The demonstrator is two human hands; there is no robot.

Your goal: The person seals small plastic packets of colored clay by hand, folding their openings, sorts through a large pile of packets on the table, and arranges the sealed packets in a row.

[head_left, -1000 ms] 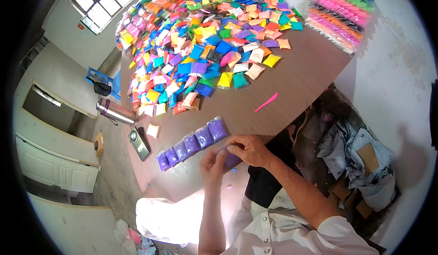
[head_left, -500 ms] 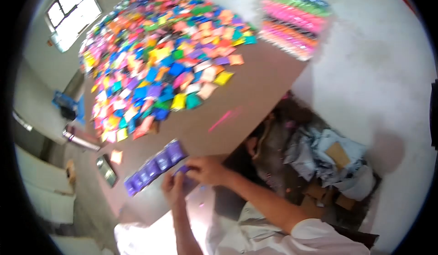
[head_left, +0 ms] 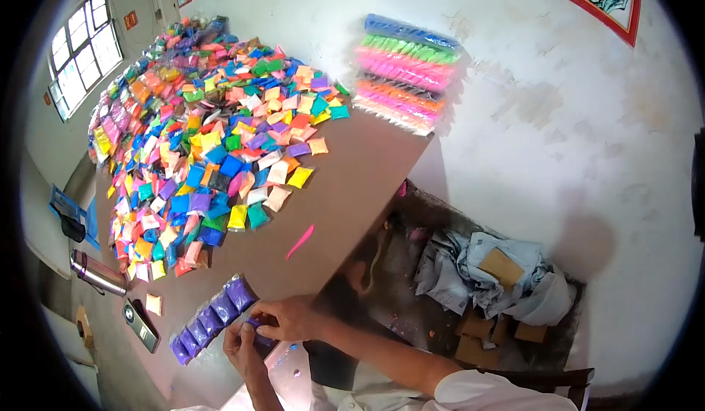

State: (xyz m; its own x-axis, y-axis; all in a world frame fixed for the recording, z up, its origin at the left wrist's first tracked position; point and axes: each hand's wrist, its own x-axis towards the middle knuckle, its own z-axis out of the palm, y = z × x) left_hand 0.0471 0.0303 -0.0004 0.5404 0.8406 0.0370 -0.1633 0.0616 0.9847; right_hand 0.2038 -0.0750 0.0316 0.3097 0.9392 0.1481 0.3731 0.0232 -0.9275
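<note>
Near the front edge of the brown table (head_left: 345,168), my left hand (head_left: 244,348) and my right hand (head_left: 288,318) meet at a small purple packet (head_left: 261,339). Fingers and thumbs of both are pinched on it, and they cover much of it. Just left of my hands lies a joined strip of purple packets (head_left: 211,318) in clear film, slanting across the tabletop. I cannot make out whether the held packet is still attached to that strip.
A large heap of colourful packets (head_left: 213,143) covers the far table. Rows of bagged coloured items (head_left: 404,73) lean by the wall. A pink plastic tool (head_left: 301,240), phone (head_left: 139,324), single peach packet (head_left: 153,304) and flask (head_left: 98,272) lie around. Crumpled bags (head_left: 470,264) and cardboard sit below right.
The camera view has turned, so the whole scene sits lower and further left. Both hands stay pinched at the purple packet beside the strip.
</note>
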